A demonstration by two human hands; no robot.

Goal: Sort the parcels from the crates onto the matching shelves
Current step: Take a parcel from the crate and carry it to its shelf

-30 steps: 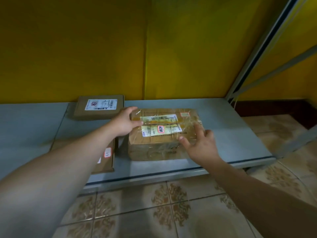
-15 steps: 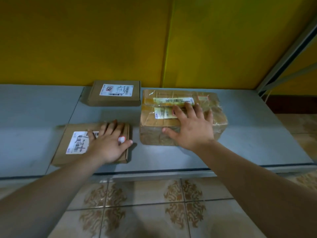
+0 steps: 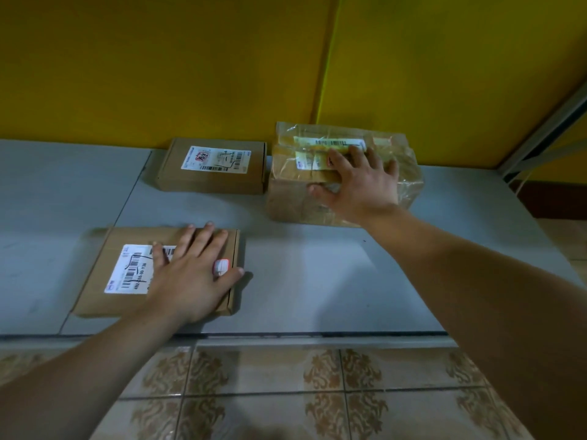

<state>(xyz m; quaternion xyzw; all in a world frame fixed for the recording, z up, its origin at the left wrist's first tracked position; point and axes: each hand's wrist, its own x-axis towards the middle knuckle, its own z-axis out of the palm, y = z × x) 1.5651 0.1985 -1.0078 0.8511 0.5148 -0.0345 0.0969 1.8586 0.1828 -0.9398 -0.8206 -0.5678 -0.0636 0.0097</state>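
Observation:
Three parcels lie on a low grey shelf. A tape-wrapped brown parcel stands at the back against the yellow wall, and my right hand rests flat on its top with straight fingers. A flat cardboard parcel with a white barcode label lies near the shelf's front left, and my left hand presses flat on it. Another flat cardboard parcel with a label sits at the back, left of the wrapped one, touched by neither hand.
The yellow wall closes the back of the shelf. A grey metal upright of the rack slants at the right. Patterned floor tiles lie below the shelf's front edge.
The wrapped parcel has slid back to the wall under my right hand. My left hand left that parcel and came down flat on the front-left flat parcel.

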